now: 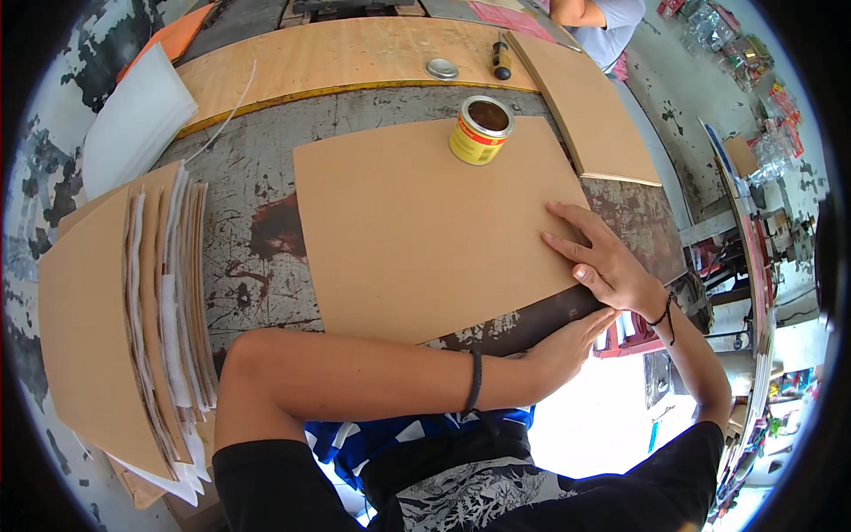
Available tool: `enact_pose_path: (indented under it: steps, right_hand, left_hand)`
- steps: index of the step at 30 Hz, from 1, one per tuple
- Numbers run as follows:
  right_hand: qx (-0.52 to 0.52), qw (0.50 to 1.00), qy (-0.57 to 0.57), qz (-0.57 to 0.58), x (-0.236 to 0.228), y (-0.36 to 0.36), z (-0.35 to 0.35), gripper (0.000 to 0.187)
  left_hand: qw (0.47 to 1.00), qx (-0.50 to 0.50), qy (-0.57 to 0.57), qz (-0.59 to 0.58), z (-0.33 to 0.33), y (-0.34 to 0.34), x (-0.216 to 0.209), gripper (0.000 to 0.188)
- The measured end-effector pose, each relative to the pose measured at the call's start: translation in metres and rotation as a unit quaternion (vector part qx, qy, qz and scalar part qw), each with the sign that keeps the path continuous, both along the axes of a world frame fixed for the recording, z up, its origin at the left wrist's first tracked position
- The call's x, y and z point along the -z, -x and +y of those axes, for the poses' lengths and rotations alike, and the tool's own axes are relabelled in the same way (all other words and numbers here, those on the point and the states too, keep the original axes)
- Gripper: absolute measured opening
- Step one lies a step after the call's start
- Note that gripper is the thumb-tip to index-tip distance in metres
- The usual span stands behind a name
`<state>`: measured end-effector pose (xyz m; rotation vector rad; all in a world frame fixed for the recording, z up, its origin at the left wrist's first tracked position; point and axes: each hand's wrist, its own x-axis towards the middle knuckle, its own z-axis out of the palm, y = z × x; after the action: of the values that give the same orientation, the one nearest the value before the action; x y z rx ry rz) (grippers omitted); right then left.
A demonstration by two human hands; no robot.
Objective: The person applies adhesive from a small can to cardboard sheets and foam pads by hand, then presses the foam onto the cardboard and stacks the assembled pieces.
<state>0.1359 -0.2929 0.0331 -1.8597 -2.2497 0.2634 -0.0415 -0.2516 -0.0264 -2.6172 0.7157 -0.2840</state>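
Right hand [612,266]: palm-down, fingers loosely spread, gripping nothing
Left hand [564,357]: arm across, fingers straightish, can't tell if holding anything
Brown sheet [417,230]: flat under right fingertips
Yellow can [477,144]: open, brown stuff [488,114] inside, standing on sheet past right fingers

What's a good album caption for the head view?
Right hand on a tan board bearing an open yellow tin; left hand close by.

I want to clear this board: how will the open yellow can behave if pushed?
The yellow can would probably slide upright if pushed low, being squat and standing on the flat brown board. Its top is open, so a hard shove might spill the dark contents, if runny.
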Motion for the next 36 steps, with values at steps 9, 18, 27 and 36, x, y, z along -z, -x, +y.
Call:
enact_pose_path:
  steps: [9, 18, 27, 36]
  right_hand:
    - [0.012, 1.000, -0.007, -0.008, 0.008, -0.013, -0.021, 0.062]
    - [0.057, 0.998, -0.018, -0.025, 0.008, -0.024, -0.051, 0.059]
    - [0.060, 0.992, -0.055, -0.098, 0.000, -0.023, -0.067, 0.051]
    - [0.123, 0.988, -0.068, -0.071, -0.012, -0.014, -0.082, 0.048]
  left_hand:
    - [0.993, 0.031, -0.065, 0.095, -0.009, 0.001, 0.003, 0.043]
    - [0.999, 0.043, 0.012, 0.016, 0.005, 0.005, -0.021, 0.023]
    - [0.991, 0.091, 0.087, -0.050, -0.003, -0.001, -0.011, 0.013]
    - [0.972, 0.100, 0.210, -0.004, 0.004, -0.023, 0.002, 0.009]
